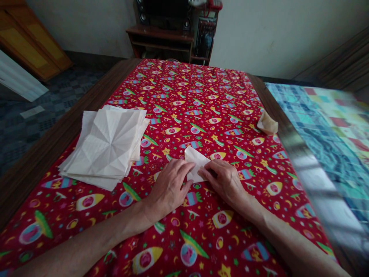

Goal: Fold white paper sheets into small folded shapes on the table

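Note:
A small folded piece of white paper (196,157) lies on the red patterned cloth (184,238) in front of me. My left hand (172,184) has its thumb and fingers closed on the paper's left edge. From the other side, my right hand (223,175) pinches the right edge, thumb on top. The fingers cover part of the paper's lower half. To the left of my hands rests a stack of creased white paper sheets (106,144), the top one marked with folds running out from its centre.
At the cloth's right edge sits a folded cream paper piece (268,124). Beyond the table's far end stands a brown desk (161,34) with a screen and speakers. A bed with a checked cover (325,127) adjoins the right side. A wooden cabinet (31,38) is at far left.

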The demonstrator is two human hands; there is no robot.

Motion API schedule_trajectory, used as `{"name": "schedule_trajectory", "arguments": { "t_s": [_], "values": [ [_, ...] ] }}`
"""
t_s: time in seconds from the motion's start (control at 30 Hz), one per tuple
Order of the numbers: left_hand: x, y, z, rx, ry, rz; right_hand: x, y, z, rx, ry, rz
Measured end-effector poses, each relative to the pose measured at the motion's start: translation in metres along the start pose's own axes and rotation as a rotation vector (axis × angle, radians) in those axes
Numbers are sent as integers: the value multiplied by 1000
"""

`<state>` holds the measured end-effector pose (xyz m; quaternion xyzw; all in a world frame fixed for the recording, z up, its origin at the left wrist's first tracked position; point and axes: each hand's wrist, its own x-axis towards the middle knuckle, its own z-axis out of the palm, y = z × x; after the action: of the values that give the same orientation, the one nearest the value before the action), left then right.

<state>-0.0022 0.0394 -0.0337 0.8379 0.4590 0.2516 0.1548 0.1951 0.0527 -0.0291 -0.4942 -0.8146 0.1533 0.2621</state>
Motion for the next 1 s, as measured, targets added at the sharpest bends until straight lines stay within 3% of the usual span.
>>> {"name": "schedule_trajectory", "arguments": {
  "t_s": [0.3, 0.6, 0.77, 1.0],
  "values": [
    [-1, 1, -2, 39, -45, 35, 2, -2, -3, -3, -41, 5],
    [33, -32, -8, -129, -159, 200, 0, 0, -1, 1, -31, -1],
    [51, -34, -9, -120, -192, 97, -1, 0, -1, -4, -30, 0],
    [55, -26, -9, -52, -174, -23, -1, 0, -1, 9, -32, 13]
  ]
}}
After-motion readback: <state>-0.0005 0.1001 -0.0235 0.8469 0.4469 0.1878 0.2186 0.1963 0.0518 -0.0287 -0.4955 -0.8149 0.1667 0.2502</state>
